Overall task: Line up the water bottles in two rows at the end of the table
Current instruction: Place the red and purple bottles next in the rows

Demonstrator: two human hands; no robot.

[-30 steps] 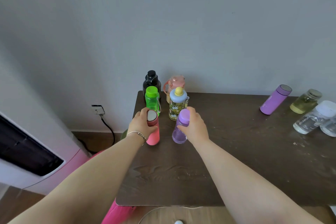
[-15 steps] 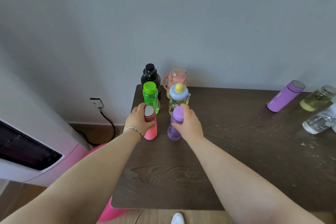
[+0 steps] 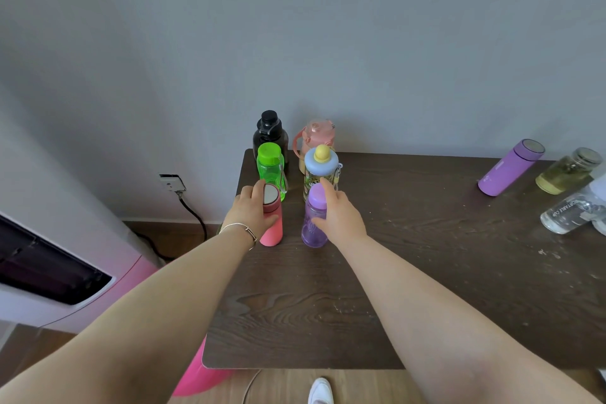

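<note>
Several bottles stand in two rows at the left end of the dark wooden table [image 3: 328,315]. The left row holds a black bottle [image 3: 269,131], a green bottle [image 3: 270,167] and a pink bottle [image 3: 272,226]. The right row holds a pale pink jug [image 3: 316,136], a patterned bottle with a blue and yellow lid [image 3: 320,164] and a purple bottle [image 3: 313,223]. My left hand [image 3: 251,211] is wrapped around the pink bottle. My right hand [image 3: 341,216] grips the purple bottle. Both bottles stand upright on the table.
At the far right lie a purple flask [image 3: 510,167], a glass bottle with yellow liquid [image 3: 569,170] and a clear bottle [image 3: 570,213]. A white and pink appliance [image 3: 65,272] stands left of the table. A wall socket with a black cable [image 3: 173,184] is on the wall.
Both hands pushed the pink and purple bottles a little farther along the table, close behind the green and patterned bottles. The view shifted left, so the lying bottles moved toward the right edge.
</note>
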